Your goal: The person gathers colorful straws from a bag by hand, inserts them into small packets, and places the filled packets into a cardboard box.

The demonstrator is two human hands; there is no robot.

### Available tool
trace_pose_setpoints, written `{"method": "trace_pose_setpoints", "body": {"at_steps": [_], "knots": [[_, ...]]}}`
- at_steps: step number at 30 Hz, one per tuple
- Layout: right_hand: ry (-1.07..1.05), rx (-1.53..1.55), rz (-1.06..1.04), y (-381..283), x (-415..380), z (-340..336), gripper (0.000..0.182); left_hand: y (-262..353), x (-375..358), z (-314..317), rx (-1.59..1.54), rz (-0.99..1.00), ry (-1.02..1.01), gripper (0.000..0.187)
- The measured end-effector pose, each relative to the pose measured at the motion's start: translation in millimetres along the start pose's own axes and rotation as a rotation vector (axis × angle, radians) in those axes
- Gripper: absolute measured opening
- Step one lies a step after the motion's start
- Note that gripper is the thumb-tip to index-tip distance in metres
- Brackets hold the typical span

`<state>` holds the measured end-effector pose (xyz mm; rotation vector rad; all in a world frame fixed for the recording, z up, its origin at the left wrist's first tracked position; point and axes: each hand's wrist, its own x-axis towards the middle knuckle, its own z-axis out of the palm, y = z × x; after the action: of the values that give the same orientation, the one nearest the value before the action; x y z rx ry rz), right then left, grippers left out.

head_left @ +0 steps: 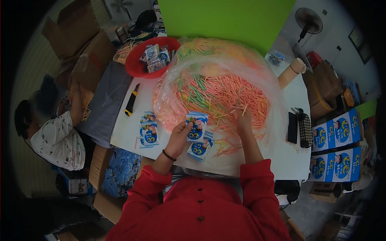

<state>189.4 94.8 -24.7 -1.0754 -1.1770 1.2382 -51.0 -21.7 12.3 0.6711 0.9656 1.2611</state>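
Note:
My left hand (pixel 178 139) is closed on a small blue-and-white printed packet (pixel 197 127), held upright with the thumb across its left side. Below it, more flat packets (pixel 201 148) lie on the table, and another small group of packets (pixel 149 133) sits to the left. My right hand (pixel 244 122) reaches to the near right side of a large clear plastic bag (pixel 177 94) full of thin pink, green and yellow sticks (pixel 213 92). Its fingers are pinched on a few pale sticks (pixel 240 107). Loose sticks (pixel 227 147) are scattered in front of the bag.
A red basin (pixel 134 66) with filled packets stands at the back left, near a yellow-black utility knife (pixel 132 100). On the right lie a phone (pixel 292 127), a checkered pouch (pixel 305 130) and a tan roll (pixel 291 73). Another person (pixel 60 138) works at the left.

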Motion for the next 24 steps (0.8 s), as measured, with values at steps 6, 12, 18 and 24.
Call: {"method": "trace_pose_setpoints", "body": {"at_steps": [6, 12, 18, 24], "knots": [[-0.035, 0.578, 0.503, 10, 24, -32, 0.017, 15, 5, 3, -0.224, -0.186, 0.040, 0.026], [-0.033, -0.262, -0.130, 8, -25, -22, 0.017, -8, 12, -6, 1.385, 0.835, 0.013, 0.029], [0.137, -0.196, -0.130, 2, -31, -29, 0.019, 9, 7, 11, 1.514, 0.802, 0.283, 0.029], [0.114, 0.035, -0.141, -11, -28, -30, 0.023, 11, 5, 0, 0.066, 0.031, -0.068, 0.018]]}}
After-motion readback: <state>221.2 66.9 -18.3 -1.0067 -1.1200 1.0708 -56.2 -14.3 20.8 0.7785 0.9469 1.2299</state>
